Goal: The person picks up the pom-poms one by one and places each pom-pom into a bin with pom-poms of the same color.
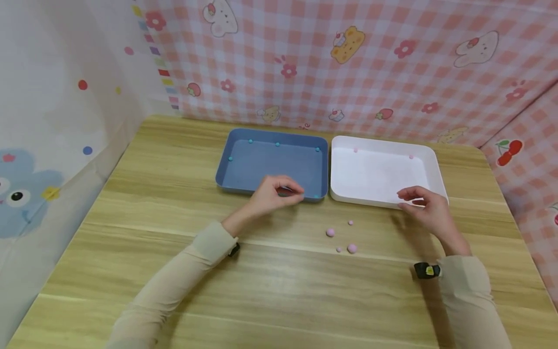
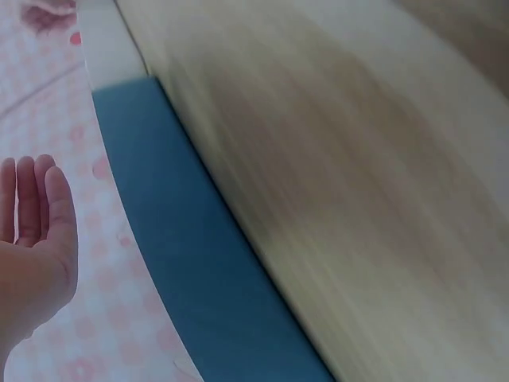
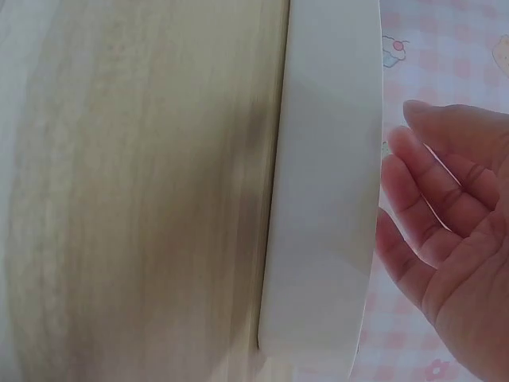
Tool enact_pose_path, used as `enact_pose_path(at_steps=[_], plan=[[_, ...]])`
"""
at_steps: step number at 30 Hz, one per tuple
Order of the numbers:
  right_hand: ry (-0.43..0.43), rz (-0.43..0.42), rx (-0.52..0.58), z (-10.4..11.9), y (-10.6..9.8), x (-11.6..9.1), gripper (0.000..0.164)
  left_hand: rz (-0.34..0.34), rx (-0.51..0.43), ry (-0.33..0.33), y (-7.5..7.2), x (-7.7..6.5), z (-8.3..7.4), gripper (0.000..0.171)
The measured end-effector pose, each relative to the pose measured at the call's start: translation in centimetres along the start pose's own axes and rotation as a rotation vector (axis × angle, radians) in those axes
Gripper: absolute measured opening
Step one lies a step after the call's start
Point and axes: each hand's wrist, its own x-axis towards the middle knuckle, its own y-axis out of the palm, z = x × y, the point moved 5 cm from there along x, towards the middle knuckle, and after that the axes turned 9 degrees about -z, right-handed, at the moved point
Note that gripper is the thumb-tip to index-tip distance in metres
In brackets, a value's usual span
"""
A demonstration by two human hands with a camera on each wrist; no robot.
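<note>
My left hand point(image 1: 275, 195) hovers over the near edge of the blue tray point(image 1: 271, 167), thumb and fingers gently bent. Its fingers point(image 2: 29, 199) look nearly straight in the left wrist view, and nothing shows between them. Several small teal beads point(image 1: 277, 144) lie along the tray's sides and corners. Over the near right part of the white tray point(image 1: 375, 177) is my right hand point(image 1: 425, 208), fingers loosely curved and apart from the thumb, holding nothing visible. Two small pink beads point(image 1: 355, 150) sit along that tray's far side. Several pink balls point(image 1: 330, 232) of differing size lie on the table between my hands.
Both trays stand side by side near the back of the wood-grain table point(image 1: 279, 300). A pink checked cloth point(image 1: 314, 97) hangs behind it, and a white printed sheet point(image 1: 65, 121) hangs at the left. A black wrist device point(image 1: 426, 270) shows beside my right sleeve.
</note>
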Motion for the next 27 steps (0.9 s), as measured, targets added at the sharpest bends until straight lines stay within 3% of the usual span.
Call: enact_pose_path(at_steps=[9, 20, 27], plan=[[-0.013, 0.070, -0.061, -0.5, 0.1, 0.1, 0.010, 0.144, -0.073, -0.031, 3.8, -0.5, -0.4, 0.026], [-0.028, 0.092, -0.034, -1.6, 0.2, 0.3, 0.013, 0.289, -0.134, -0.223, 8.1, -0.6, 0.2, 0.032], [0.003, 0.138, -0.007, -2.4, 0.0, 0.6, 0.011, 0.307, -0.098, -0.307, 9.7, -0.5, 0.9, 0.028]])
